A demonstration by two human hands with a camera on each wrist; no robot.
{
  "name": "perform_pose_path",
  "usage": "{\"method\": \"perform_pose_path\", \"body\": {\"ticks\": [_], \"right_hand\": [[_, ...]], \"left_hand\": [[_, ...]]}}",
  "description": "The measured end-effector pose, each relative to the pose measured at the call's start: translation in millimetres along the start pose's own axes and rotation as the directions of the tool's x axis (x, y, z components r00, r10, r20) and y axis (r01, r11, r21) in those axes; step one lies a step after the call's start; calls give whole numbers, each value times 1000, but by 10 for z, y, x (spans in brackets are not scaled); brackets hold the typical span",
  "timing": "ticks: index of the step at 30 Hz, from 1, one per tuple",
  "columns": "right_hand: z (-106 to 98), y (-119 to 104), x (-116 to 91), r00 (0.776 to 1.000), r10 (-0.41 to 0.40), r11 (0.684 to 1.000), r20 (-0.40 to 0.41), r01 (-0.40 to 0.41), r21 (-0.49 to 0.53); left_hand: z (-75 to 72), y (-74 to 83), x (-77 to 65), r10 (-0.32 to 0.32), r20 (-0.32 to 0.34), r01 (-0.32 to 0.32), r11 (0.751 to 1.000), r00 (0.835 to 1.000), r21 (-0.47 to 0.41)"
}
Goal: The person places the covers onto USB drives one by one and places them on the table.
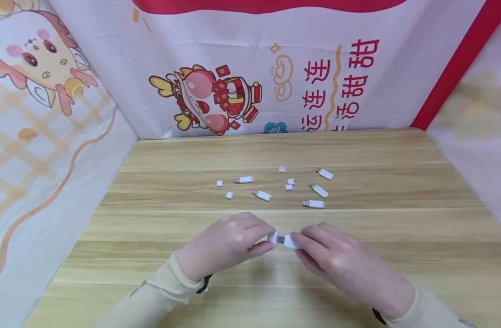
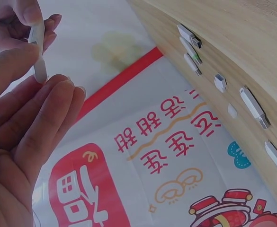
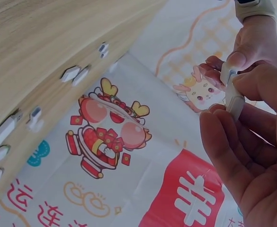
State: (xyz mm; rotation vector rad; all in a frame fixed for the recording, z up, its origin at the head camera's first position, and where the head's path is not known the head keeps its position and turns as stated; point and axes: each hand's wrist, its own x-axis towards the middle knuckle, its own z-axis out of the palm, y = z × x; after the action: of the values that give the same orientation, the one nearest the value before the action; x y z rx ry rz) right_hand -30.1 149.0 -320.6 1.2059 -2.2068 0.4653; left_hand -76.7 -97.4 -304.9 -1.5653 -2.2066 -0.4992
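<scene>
Above the near part of the table, my right hand (image 1: 336,255) pinches a white USB stick (image 1: 291,242) by its body. Its metal plug points left. My left hand (image 1: 234,237) pinches a small white cap (image 1: 272,238), which sits right at the plug's tip; whether the two touch I cannot tell. In the left wrist view, thumb and fingers of the left hand (image 2: 29,113) close on the cap (image 2: 40,71). From the right wrist, the stick (image 3: 234,99) shows between thumb and fingers of the right hand (image 3: 252,137).
Several uncapped USB sticks lie farther back on the wooden table (image 1: 172,159), among them a green-trimmed one (image 1: 318,190) and a white one (image 1: 313,204). Several loose caps, such as a square cap (image 1: 229,195), lie between them. A printed cloth (image 1: 234,41) hangs behind the table.
</scene>
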Motion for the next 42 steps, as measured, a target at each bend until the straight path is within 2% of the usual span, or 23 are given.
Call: {"method": "perform_pose_path", "body": {"ticks": [5,11,18,22,30,36,42], "right_hand": [[-7,-13,24,999,-16,1000,-29,15,-22],[-9,-14,46,1000,-1,999,-27,0,-35],[-10,-5,55,999,19,1000,-44,-20,-18],[-3,-6,69,997,17,1000,-72,-19,-24],[12,20,73,992,59,998,-111,-58,12],[17,35,65,992,100,995,-82,-99,20],[26,56,88,993,83,996,-90,-84,-10]], "left_hand": [[5,12,24,30,-25,-29,999,999,36],[-4,46,55,-2,-16,2,1000,1000,25],[17,34,66,37,-66,-33,998,997,57],[23,39,63,7,-64,-5,999,998,32],[34,44,67,-18,-59,22,998,998,60],[55,47,79,-30,-77,35,998,997,54],[74,15,90,-32,-110,42,995,993,89]]}}
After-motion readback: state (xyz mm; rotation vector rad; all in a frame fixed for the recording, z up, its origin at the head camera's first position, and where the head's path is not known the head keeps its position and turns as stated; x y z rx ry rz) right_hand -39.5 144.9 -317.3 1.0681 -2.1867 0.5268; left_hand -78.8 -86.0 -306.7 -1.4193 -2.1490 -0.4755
